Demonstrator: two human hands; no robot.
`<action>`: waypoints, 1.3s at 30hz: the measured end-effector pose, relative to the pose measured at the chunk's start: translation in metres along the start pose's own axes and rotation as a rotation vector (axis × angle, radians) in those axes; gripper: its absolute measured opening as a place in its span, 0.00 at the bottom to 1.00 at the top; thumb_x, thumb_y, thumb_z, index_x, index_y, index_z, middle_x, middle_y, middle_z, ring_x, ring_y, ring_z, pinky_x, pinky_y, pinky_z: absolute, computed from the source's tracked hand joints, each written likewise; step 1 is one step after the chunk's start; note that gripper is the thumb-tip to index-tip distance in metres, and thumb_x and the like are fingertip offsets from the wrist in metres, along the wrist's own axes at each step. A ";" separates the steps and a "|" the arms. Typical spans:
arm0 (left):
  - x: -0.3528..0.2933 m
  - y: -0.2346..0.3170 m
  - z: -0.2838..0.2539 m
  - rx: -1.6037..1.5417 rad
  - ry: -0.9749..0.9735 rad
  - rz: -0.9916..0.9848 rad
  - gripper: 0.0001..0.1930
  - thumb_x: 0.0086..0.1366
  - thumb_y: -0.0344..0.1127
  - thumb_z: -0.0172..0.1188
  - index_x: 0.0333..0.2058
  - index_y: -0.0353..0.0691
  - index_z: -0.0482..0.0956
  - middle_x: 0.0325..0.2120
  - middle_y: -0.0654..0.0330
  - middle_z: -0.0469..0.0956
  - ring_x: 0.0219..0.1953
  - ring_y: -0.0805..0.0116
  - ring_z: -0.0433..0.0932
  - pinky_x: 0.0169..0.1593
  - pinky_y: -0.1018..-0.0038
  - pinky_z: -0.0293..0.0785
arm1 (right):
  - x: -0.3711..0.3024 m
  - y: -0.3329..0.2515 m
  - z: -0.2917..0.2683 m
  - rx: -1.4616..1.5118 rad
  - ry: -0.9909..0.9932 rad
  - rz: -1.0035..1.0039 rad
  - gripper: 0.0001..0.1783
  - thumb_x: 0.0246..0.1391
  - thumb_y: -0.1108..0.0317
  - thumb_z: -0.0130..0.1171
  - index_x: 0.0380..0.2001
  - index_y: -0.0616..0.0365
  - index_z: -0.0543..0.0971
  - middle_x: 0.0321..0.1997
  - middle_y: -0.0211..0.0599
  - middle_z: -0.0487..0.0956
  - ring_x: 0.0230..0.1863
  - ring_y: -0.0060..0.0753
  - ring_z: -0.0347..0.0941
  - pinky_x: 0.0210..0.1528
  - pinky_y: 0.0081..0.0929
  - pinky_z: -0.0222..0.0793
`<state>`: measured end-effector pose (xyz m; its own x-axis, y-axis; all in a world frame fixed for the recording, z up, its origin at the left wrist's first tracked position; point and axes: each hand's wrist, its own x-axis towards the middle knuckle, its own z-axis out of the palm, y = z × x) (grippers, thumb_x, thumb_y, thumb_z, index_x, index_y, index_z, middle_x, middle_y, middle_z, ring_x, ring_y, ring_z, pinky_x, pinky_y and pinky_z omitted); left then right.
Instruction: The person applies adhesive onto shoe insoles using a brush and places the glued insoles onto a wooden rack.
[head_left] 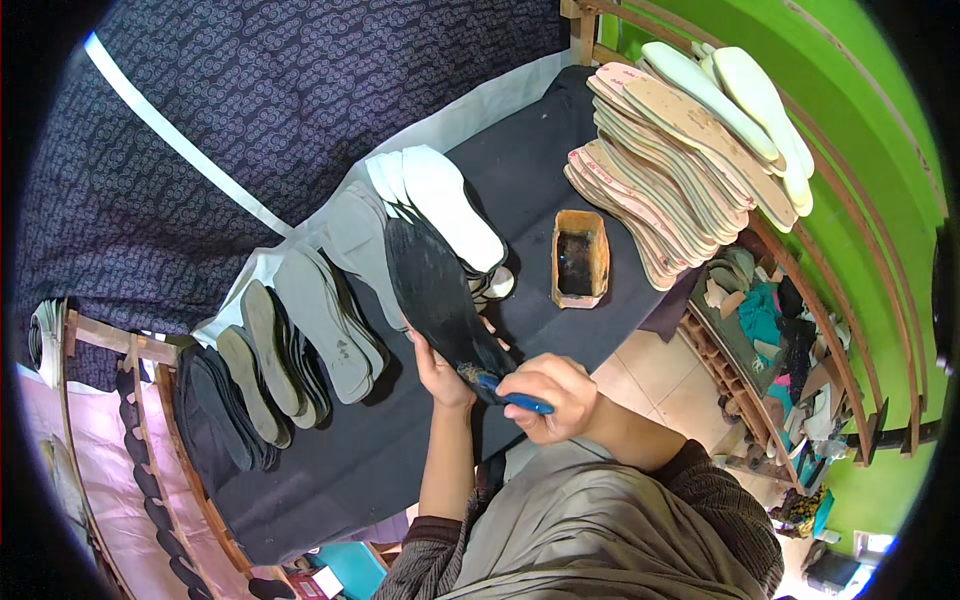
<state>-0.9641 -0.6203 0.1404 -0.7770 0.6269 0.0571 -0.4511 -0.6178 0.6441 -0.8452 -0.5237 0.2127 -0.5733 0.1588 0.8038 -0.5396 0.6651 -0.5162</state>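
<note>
Evidently, my left hand (443, 376) pinched black insole (440, 285) above bench (545, 335), thumb at left edge; my right hand (555, 395), closed round blue-handled brush (528, 403), was at near end. Light, even strokes seemed best.

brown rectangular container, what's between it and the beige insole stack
Head view: only bare dark cloth lies between the brown rectangular container and the beige insole stack.
</note>
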 end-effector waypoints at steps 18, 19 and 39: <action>0.004 0.018 -0.007 -0.201 -0.018 0.163 0.30 0.68 0.57 0.28 0.47 0.38 0.70 0.34 0.49 0.74 0.37 0.56 0.73 0.33 0.60 0.75 | -0.007 -0.002 -0.019 0.121 0.096 0.063 0.06 0.47 0.73 0.60 0.28 0.65 0.76 0.27 0.40 0.75 0.23 0.33 0.71 0.23 0.24 0.67; 0.004 0.018 -0.008 -0.186 -0.017 0.162 0.30 0.68 0.57 0.28 0.47 0.38 0.70 0.34 0.49 0.75 0.37 0.57 0.74 0.34 0.61 0.75 | -0.003 -0.001 -0.022 0.099 0.113 0.051 0.06 0.47 0.75 0.60 0.28 0.66 0.76 0.28 0.40 0.76 0.24 0.34 0.71 0.24 0.25 0.68; 0.006 0.002 0.000 -0.051 0.053 0.090 0.32 0.66 0.61 0.28 0.49 0.39 0.67 0.32 0.50 0.74 0.33 0.57 0.76 0.29 0.57 0.77 | -0.014 0.025 -0.022 0.149 -0.203 -0.167 0.18 0.30 0.75 0.66 0.32 0.66 0.79 0.36 0.44 0.77 0.30 0.42 0.76 0.29 0.30 0.74</action>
<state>-0.9697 -0.6178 0.1427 -0.8372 0.5422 0.0715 -0.3989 -0.6948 0.5985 -0.8376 -0.4936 0.1953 -0.5723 -0.1034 0.8135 -0.7128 0.5533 -0.4311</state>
